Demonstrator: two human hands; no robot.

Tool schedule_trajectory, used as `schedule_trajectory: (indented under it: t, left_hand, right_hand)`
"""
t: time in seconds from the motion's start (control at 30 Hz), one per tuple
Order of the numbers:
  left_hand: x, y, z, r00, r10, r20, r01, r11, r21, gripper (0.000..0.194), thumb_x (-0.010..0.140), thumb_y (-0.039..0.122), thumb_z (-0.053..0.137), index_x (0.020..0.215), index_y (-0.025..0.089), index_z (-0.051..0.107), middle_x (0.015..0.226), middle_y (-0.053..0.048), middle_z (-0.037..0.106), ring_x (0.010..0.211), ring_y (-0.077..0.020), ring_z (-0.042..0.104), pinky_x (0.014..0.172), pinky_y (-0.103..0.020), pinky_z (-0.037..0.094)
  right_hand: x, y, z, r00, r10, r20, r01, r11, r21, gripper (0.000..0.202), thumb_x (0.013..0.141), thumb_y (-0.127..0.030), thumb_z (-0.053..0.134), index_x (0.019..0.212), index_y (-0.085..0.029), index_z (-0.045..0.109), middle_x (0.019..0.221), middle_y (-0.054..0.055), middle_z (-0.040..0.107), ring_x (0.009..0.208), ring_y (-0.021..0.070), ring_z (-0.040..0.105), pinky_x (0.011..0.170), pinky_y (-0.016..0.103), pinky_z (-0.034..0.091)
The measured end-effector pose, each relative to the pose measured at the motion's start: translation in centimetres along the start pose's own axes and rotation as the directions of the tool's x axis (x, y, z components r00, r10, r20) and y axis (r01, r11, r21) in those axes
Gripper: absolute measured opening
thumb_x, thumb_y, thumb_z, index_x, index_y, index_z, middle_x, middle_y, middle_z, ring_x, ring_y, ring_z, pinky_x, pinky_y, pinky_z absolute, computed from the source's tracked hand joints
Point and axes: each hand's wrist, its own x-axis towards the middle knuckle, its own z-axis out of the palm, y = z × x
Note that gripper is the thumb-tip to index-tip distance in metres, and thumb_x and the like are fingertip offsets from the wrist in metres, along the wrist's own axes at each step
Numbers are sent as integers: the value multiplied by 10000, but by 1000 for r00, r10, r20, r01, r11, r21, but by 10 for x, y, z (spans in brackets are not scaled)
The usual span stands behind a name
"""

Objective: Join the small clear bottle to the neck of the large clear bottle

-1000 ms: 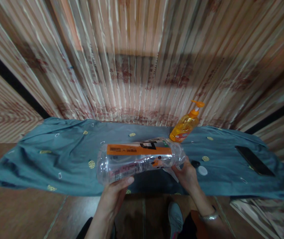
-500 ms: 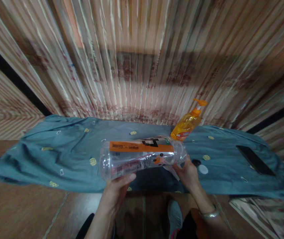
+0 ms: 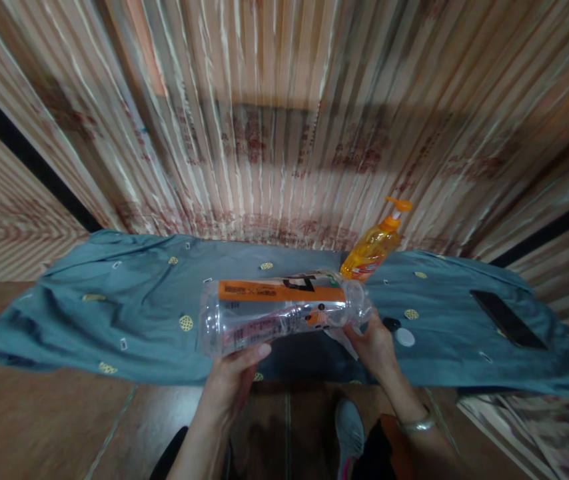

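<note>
I hold a large clear plastic bottle (image 3: 284,313) with an orange label sideways above a blue cloth (image 3: 114,313). My left hand (image 3: 229,387) cups its base end from below. My right hand (image 3: 374,343) grips the neck end at the right, fingers around the mouth, and a bracelet sits on that wrist. A white scrap hangs under the neck by my right hand. The bottle looks empty.
An orange pump bottle (image 3: 372,248) stands on the cloth behind the clear bottle. A dark cap (image 3: 392,324) and a white cap (image 3: 405,337) lie right of my right hand. A black phone (image 3: 507,318) lies farther right. A striped curtain hangs behind. My shoe (image 3: 349,433) shows below.
The clear bottle has turned slightly in my hands and its label has rolled a little. Both hands keep their grips in nearly the same place.
</note>
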Motion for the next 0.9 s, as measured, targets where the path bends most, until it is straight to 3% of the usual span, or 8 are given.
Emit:
schedule_trajectory:
  t: [0.2,0.5,0.9]
  left_hand:
    - [1,0,-1,1000,11,18,-11,1000,10,360,522,196,829,870,167,741,919,-90,764,968,-304,684,992,-474,453]
    - [1,1,1,999,14,32,-14,1000,-2,310,535,181,816,833,171,734,879,-72,764,1006,-275,672,1024,-430,426]
    - [1,4,8,1000,26,-1,-26,999,-28,458,479,181,845,920,197,725,793,-25,763,939,-247,691,978,-403,468]
  right_hand:
    - [0,0,-1,1000,-10,-1,10,1000,2,533,773,-514,511,1144,-132,539,909,134,707,823,273,685,650,331,513]
    - [1,-1,-2,1000,4,15,-3,1000,-7,559,769,-525,521,1156,-122,526,887,135,709,799,269,684,645,332,509]
    - [1,-2,-1,1000,5,3,-5,1000,13,535,762,-490,536,1162,-135,523,930,139,707,817,273,681,664,356,515]
